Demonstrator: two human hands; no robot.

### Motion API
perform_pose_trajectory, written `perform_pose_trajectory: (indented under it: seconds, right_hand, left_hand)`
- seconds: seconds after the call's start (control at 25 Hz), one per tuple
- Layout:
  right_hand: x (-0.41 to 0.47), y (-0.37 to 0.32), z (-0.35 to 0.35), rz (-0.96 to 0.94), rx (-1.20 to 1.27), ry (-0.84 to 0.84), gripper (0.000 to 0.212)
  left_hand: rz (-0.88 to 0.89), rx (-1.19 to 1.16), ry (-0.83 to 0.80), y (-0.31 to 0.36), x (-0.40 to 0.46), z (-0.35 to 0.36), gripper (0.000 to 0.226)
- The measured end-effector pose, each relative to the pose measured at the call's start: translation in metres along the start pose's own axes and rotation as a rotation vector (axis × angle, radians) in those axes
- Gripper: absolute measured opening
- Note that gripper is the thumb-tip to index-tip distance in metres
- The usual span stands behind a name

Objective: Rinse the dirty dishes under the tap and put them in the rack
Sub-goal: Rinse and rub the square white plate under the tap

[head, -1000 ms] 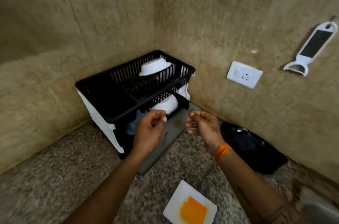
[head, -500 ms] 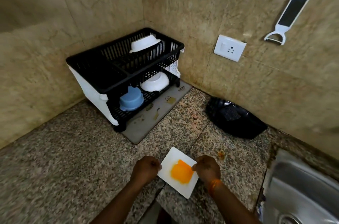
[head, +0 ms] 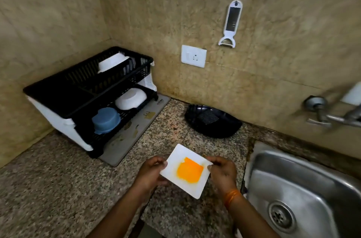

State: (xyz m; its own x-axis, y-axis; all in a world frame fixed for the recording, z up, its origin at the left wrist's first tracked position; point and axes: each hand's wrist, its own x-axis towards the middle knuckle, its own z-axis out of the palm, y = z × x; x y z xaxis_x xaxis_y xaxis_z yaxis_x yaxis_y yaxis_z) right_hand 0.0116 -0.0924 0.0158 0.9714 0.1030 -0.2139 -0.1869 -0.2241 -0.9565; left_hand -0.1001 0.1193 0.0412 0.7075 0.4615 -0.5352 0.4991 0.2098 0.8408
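Observation:
A square white plate [head: 176,159] smeared with orange-yellow sauce is held just above the granite counter [head: 58,183]. My left hand [head: 150,173] grips its left edge and my right hand [head: 222,173] grips its right edge. The black two-tier dish rack [head: 58,99] stands in the back left corner with a white bowl [head: 112,63] on top and a white bowl [head: 130,99] and a blue bowl [head: 106,120] below. The steel sink [head: 304,185] lies to the right, with the tap [head: 336,116] on the wall above it.
A grey drying mat [head: 134,130] lies under the rack. A black tray holding a scrub pad [head: 213,122] sits against the back wall. A wall socket [head: 193,56] and a hanging white peeler-grater [head: 231,23] are on the tiled wall.
Both hands came back from the rack to the plate, took hold of its edges and lifted it off the counter. The view has swung right, showing the sink and tap.

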Motion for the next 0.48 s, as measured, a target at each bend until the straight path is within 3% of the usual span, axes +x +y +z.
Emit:
perform_pose_trajectory:
  seconds: [0.16,0.36,0.48]
  right_hand:
    - [0.02,-0.01,-0.085,0.004,0.092,0.142,0.037]
    - [0.026,-0.013,-0.207,-0.035,0.038,0.29,0.035]
    - [0.026,-0.011,-0.267,-0.034,0.056,0.402,0.036]
  left_hand:
    - [-0.028,-0.154,-0.257,0.033,-0.012,0.079,0.012]
    - [-0.059,-0.015,-0.501,0.049,-0.014,0.2,0.025]
    - [-0.029,0.024,-0.566,0.051,-0.018,0.27,0.027]
